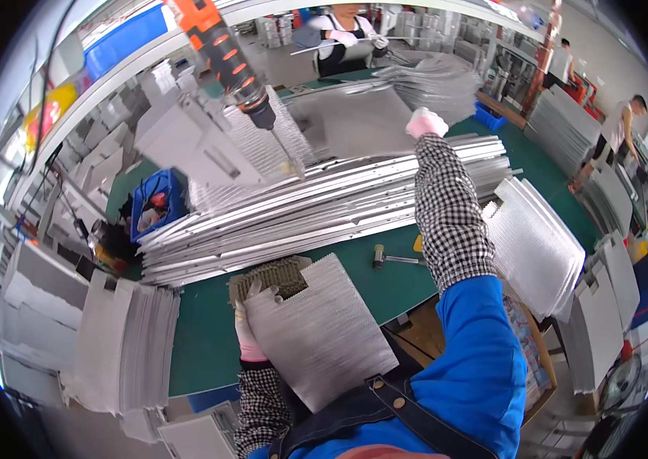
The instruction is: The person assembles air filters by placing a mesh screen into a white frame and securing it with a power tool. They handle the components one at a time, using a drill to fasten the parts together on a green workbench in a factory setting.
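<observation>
My left hand [249, 336], in a white and pink glove, grips the left edge of a silver mesh panel [324, 329]. The panel tilts over the table's front edge against my lap, a notch cut in its upper side. Right behind it lies a brownish ridged block [287, 274]. My right hand [426, 123], gloved too, is stretched far across the table with its fingers closed. It is at the right edge of a flat grey sheet [362, 122]; whatever it holds is hidden. Long silver metal strips [324, 200] lie stacked below that arm.
An orange and black power drill [224, 61] hangs over the table's far left. A small mallet [393, 258] rests on the green tabletop [205, 336]. More mesh panels [534, 245] are stacked at right, others [121, 336] at left. A blue bin [157, 203] stands left; a co-worker [347, 42] is opposite.
</observation>
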Demonstrator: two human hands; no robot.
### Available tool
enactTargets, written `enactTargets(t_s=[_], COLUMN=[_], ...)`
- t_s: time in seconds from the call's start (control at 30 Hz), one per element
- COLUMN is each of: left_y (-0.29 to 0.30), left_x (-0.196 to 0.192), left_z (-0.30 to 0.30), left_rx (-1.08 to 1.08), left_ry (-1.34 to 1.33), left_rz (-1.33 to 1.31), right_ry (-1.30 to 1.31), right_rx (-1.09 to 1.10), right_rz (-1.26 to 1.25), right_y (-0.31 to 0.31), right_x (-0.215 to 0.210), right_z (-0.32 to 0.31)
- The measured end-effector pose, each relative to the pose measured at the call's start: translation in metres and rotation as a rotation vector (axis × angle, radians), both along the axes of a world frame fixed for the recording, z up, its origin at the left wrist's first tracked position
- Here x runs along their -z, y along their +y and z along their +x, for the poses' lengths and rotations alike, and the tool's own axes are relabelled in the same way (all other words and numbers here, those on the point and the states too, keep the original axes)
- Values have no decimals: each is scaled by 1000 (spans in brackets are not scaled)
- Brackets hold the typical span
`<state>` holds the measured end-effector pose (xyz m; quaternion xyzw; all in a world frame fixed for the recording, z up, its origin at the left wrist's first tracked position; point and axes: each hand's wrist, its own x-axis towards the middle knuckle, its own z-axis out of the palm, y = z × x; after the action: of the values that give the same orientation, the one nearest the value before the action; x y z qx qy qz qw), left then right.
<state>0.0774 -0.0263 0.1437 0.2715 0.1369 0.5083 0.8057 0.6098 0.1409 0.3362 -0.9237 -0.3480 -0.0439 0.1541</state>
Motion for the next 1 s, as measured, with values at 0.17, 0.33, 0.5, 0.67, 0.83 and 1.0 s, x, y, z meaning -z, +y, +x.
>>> enactTargets(t_s=[0.17,0.33,0.5,0.67,0.83,1.0], left_y=[1,-2,-6,-6,-5,5], left_x=[2,1,1,4,3,20], left_z=[2,-4,-8,-9,-5,-13], left_rx=[7,-26,-42,-52,-33,24], left_ry=[-27,-2,11,-3,-5,-110], left_rz=[-27,-32,-36,-70,-107,-8], right_ry=[325,1072,844,294,1159,1356], right_rx=[-283,-465,-208,-349,-573,-800], right_rz=[340,956,687,606,1500,1395], right_y=[-1,-22,-12,-9,-65,-154], right_x=[-25,-28,17,46,12,23], right_z=[18,29,86,96,82,43])
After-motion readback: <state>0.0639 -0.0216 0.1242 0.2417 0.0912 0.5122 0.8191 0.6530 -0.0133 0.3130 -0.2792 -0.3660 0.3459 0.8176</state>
